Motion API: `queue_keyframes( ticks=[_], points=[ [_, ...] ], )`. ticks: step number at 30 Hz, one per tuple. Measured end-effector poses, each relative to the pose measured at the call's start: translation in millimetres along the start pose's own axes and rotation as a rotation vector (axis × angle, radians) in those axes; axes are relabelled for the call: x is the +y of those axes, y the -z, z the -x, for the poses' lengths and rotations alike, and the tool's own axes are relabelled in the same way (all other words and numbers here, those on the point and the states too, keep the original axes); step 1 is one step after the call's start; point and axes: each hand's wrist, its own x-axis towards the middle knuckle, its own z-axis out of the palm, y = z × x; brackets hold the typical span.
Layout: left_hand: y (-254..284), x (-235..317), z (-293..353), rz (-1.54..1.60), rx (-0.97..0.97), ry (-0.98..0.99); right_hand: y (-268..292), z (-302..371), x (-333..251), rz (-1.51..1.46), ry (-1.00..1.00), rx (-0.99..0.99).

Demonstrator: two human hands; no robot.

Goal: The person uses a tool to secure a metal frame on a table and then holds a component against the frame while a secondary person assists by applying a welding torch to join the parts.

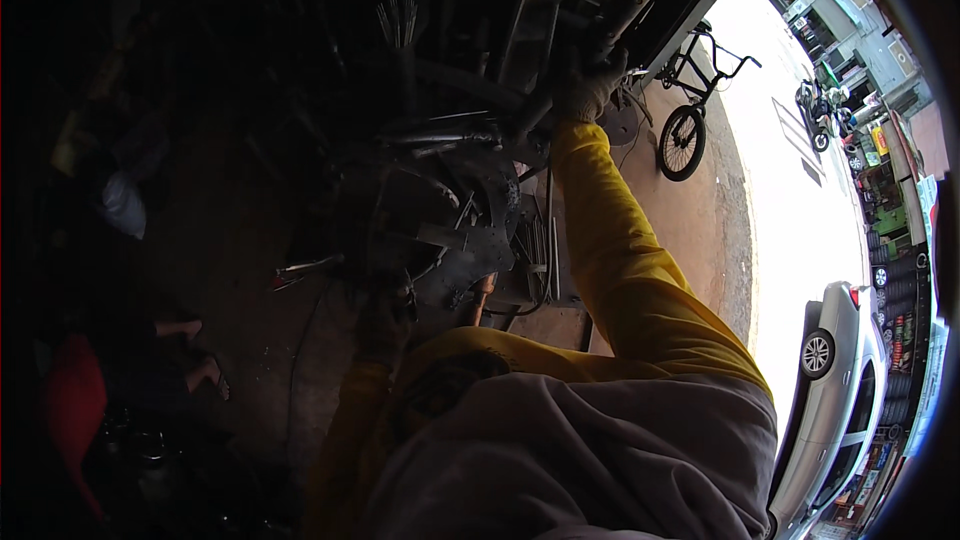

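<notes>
My right hand (588, 90), in a pale work glove, reaches to the far side of a cluttered metal work surface (470, 265). Its fingers look closed beside a thick dark cylindrical piece (628, 15); what they grip is too dark to make out. Close by that hand is a round grey disc (620, 125). My left hand (385, 325), also gloved, is low at the near edge of the surface, its fingers lost in shadow. Between the hands lie a shiny metal tube (445, 135) and several dark metal pieces.
Thin rods (398, 20) stand upright at the back. Pliers-like handles (308, 270) jut out on the left. A person's feet (205, 370) show near a red object (75, 400). Beyond the doorway are a bicycle (690, 110) and a silver car (835, 390).
</notes>
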Motion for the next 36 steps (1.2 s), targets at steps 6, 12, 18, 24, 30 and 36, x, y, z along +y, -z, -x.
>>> queue_keyframes(
  ticks=[6, 12, 18, 24, 30, 36],
  points=[
    [16.4, 12.1, -4.3, 0.088, 0.026, -0.035, 25.3, 20.8, -15.0, 0.017, -0.137, -0.040],
    [6.9, -2.8, -0.8, 0.091, -0.087, 0.052, 94.6, 133.4, -4.0, 0.020, -0.131, -0.179],
    [16.6, 11.7, -7.4, 0.056, -0.129, 0.033, 120.0, 186.4, 0.8, 0.004, -0.114, -0.627],
    [1.0, -5.5, -0.1, -0.004, -0.104, 0.038, 84.8, 164.4, -2.7, -0.147, -0.016, -0.759],
    [-3.1, 2.0, 6.8, -0.031, -0.146, 0.215, -1.4, 143.8, 30.1, -0.201, 0.203, -1.184],
    [-1.6, 26.2, 4.2, 0.116, -0.099, 0.489, -86.9, 136.7, 48.6, 0.038, 0.732, -1.123]
  ],
)
